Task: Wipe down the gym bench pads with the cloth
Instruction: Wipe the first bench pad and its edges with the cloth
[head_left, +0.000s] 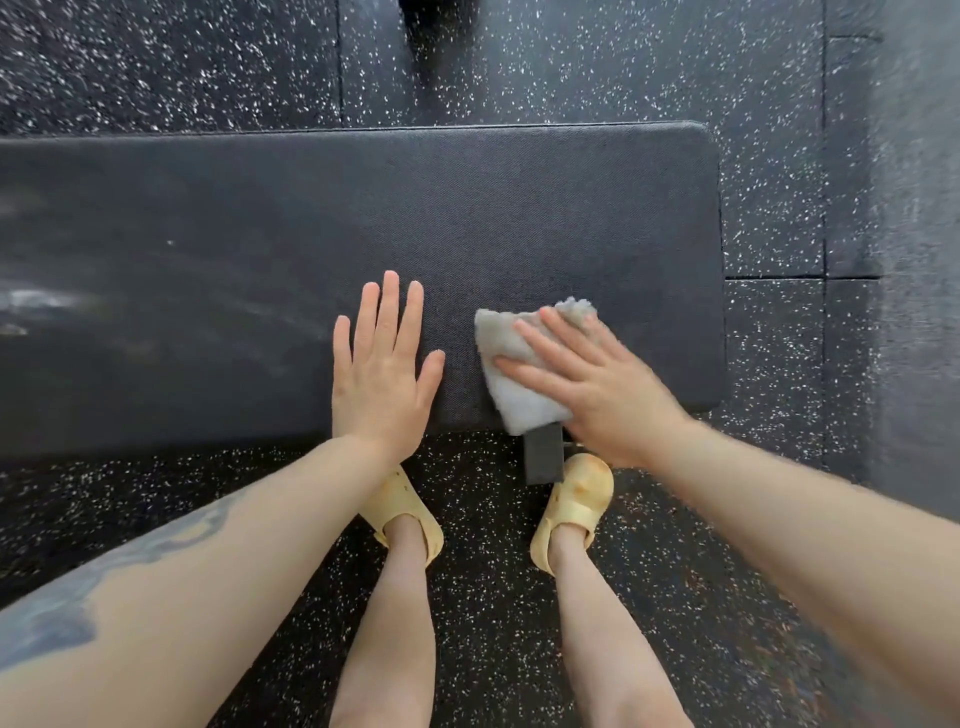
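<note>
Two hands: both lie on one bench pad, seen from above by the head camera.
Bench pad (467, 218): dark, textured, long; it runs across the view with its rounded right end in sight. Pale streaks mark its left part.
Cloth (511, 374): light grey, folded and fluffy; it lies on the pad near the near edge, towards the right end, with one corner hanging just over that edge.
Right hand (587, 384): flat on the cloth, fingers straight and spread, pressing it to the pad. Its outer edge is blurred.
Left hand (379, 374): flat on the bare pad just beside the cloth, not touching it; fingers straight, thumb out, holding nothing.
Bench leg (543, 454): a dark square post showing below the pad's near edge, under the cloth's corner.
Floor (156, 62): black rubber tiles with white specks, on all sides of the bench.
Feet: yellow clogs (571, 504) on the floor at the pad's near side, the right one next to the bench leg.
Containers: none show.
</note>
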